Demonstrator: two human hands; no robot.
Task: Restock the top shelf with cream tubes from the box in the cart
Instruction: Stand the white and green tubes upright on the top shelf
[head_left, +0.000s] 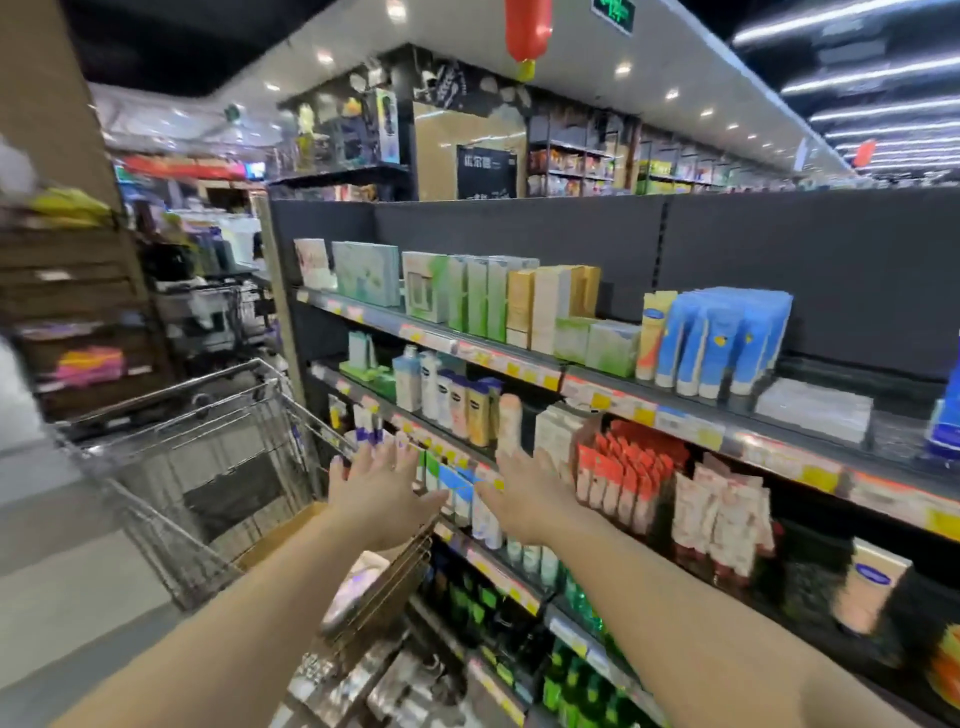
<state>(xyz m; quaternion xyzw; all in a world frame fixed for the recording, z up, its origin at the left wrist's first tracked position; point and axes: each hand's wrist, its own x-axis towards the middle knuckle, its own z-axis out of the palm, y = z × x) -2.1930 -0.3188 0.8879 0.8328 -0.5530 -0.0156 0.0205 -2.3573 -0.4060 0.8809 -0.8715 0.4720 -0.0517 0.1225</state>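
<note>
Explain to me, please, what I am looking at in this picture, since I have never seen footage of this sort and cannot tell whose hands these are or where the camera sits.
This is a single wide-angle view from a camera worn on a person's head, looking forward and down; no robot is involved. The left hand and right hand are that person's own, stretched out with open fingers and holding nothing. They stand in a shop aisle. On the left is a wire cart with a cardboard box inside. On the right, the top shelf carries boxed goods and a row of blue cream tubes, with bare space beside them. The picture is blurred by motion.
</note>
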